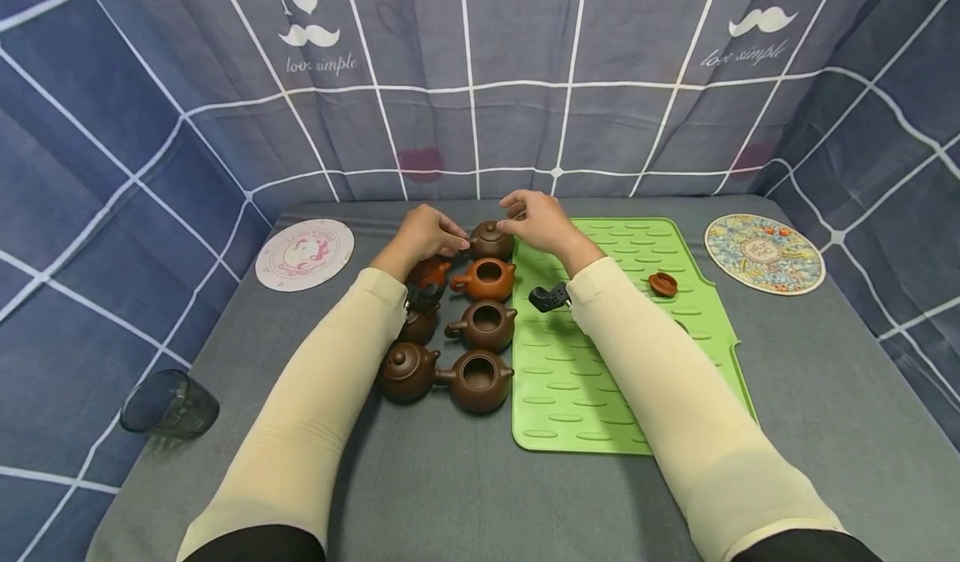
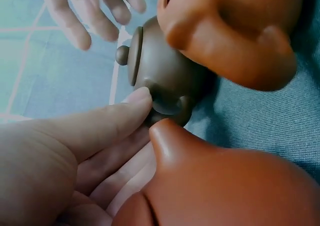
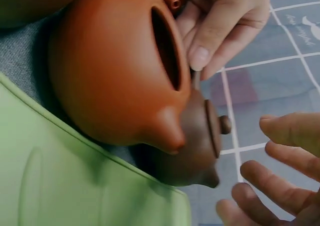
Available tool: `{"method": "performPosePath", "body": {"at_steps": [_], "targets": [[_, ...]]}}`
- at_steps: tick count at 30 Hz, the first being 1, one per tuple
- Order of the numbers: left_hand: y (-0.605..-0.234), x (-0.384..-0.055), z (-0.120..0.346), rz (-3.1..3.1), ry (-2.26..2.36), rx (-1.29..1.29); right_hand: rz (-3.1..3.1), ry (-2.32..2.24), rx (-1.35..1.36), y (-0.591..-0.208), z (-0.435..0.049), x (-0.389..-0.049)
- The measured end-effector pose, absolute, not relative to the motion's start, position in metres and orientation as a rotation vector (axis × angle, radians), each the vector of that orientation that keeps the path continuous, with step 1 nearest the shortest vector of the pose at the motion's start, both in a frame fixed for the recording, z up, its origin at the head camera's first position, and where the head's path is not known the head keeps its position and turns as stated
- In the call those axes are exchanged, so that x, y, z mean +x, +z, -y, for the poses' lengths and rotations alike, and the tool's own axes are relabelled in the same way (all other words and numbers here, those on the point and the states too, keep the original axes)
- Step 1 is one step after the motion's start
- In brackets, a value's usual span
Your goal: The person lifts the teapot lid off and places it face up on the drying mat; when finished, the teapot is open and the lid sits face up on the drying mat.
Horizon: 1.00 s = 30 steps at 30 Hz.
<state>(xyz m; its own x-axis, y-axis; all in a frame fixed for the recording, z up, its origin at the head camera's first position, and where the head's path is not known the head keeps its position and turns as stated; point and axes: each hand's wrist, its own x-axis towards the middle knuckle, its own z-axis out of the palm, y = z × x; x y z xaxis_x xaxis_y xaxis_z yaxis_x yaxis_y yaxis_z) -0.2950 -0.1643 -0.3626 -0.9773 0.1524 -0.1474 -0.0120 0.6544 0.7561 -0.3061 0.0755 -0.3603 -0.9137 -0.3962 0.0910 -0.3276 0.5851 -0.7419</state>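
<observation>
At the far end of a cluster of clay teapots stands a dark brown lidded teapot. My left hand pinches its handle between thumb and fingers. Fingers spread, my right hand hovers by its spout side; in the right wrist view those fingers are apart from the knobbed lid. Just nearer me sits an orange teapot with its mouth uncovered. A lidded orange teapot lies under my left wrist, its spout close to my fingers. The left sleeve partly hides it in the head view.
Two lidless brown teapots and more lidded ones stand nearer. A green mat on the right carries a small orange lid. Round mats lie at both sides; a dark glass is at left.
</observation>
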Motion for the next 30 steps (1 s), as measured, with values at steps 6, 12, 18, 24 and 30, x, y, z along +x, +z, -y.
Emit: {"method": "performPosePath", "body": {"at_steps": [6,12,18,24,30], "targets": [[-0.365,-0.295,0.165,-2.681,1.221,0.147,-2.671,-1.249,-0.639,-0.368,-0.072,-0.314],[-0.366,-0.296,0.166,-2.677,1.235,0.148,-2.623,-1.22,-0.657,-0.372,-0.071,-0.316],[-0.369,-0.296,0.165,-2.681,1.244,0.18,-2.579,-1.268,-0.626,-0.384,-0.069,-0.319],[-0.369,-0.294,0.165,-2.696,1.208,0.182,-2.552,-1.318,-0.625,-0.393,-0.068,-0.321],[-0.367,-0.293,0.167,-2.71,1.201,0.184,-2.579,-1.355,-0.614,-0.393,-0.063,-0.323]]}}
